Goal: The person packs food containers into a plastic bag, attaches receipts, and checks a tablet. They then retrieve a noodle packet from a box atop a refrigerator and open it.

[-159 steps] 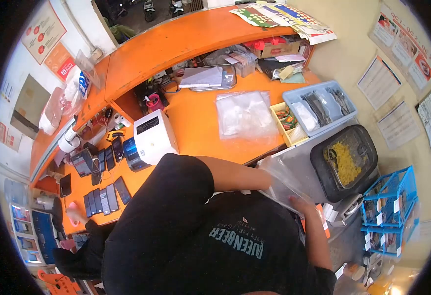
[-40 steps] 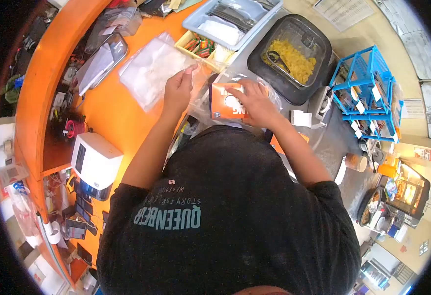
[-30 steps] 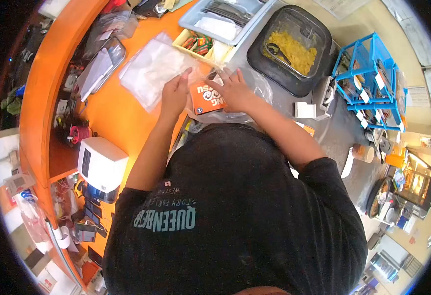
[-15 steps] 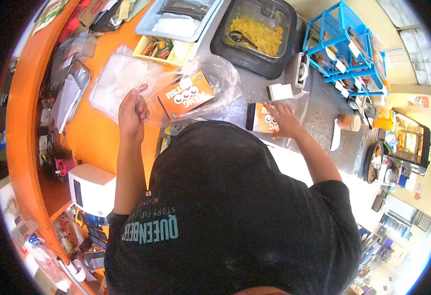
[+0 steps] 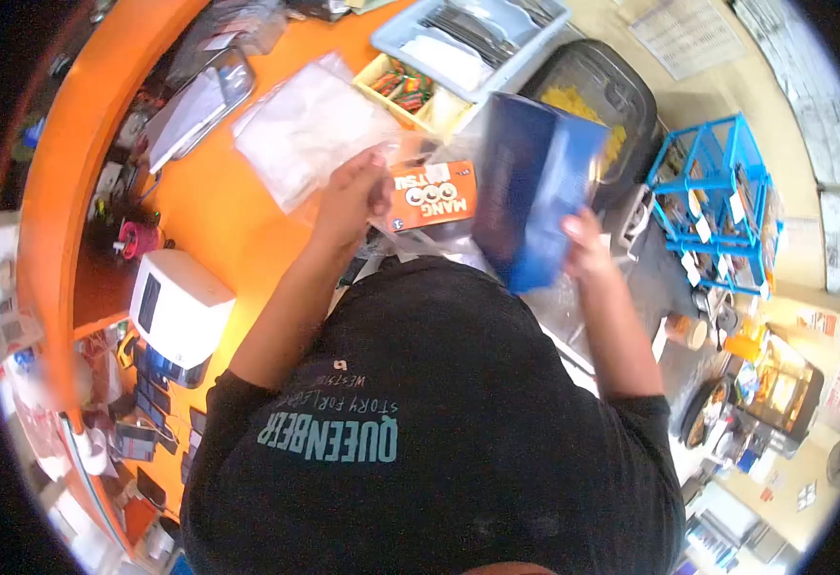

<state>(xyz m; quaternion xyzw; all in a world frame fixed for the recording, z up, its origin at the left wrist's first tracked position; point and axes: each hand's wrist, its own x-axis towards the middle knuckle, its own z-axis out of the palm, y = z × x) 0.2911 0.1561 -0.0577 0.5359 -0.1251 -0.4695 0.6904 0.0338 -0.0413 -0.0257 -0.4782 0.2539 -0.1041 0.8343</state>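
My left hand (image 5: 355, 199) is closed on the edge of a clear plastic bag. Inside the bag lies an orange takeaway box (image 5: 434, 196) with printed lettering and round eye shapes. My right hand (image 5: 586, 247) grips a second takeaway box (image 5: 521, 196) by its right side, raised and tilted beside the bag. Its faces towards me look dark blue and are smeared by motion. Near my left hand lies a stack of clear plastic bags (image 5: 300, 129) on the orange counter (image 5: 233, 196).
At the back stand a yellow bin of sachets (image 5: 370, 84) and a blue-grey tray (image 5: 403, 40). The raised box partly covers a black-rimmed container of yellow food (image 5: 631, 81). Blue wire racks (image 5: 708, 144) stand to the right, and a white machine (image 5: 180, 307) sits at left.
My right hand has lifted the second box off the metal counter and brought it left, beside the bag. My left hand has moved right, towards the bagged box. The view has shifted.
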